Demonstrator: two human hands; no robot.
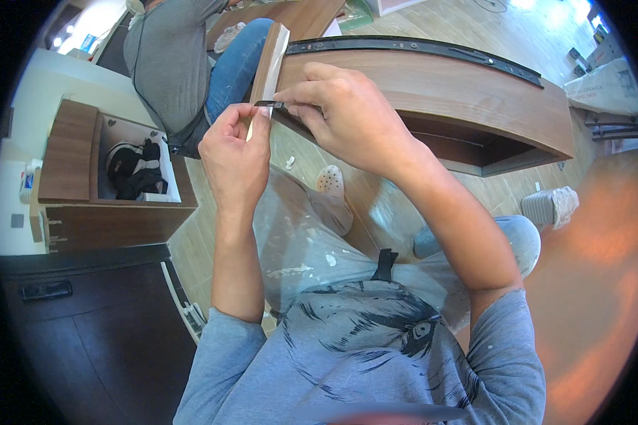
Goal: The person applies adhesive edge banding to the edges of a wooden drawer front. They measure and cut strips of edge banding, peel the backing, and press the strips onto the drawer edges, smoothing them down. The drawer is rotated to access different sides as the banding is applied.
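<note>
Double grip—L hand [230, 152], R hand [354, 113]—on blk piece [268, 104]; wood box [432, 85], co-worker [166, 78] nr.

– What's the floor like?
– Pale wood-look planks [524, 42], with bright light [532, 6] glaring at the far right.
– And to the left?
– A whitish wall [39, 85], 1 brown cabinet [67, 159] with an open white-lined compartment [159, 166], and a dark panel [113, 333] nearer.

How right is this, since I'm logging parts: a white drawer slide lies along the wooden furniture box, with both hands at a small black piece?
Only the colour is wrong: the head view shows a black drawer slide along the wooden furniture box. The rest stands.
</note>
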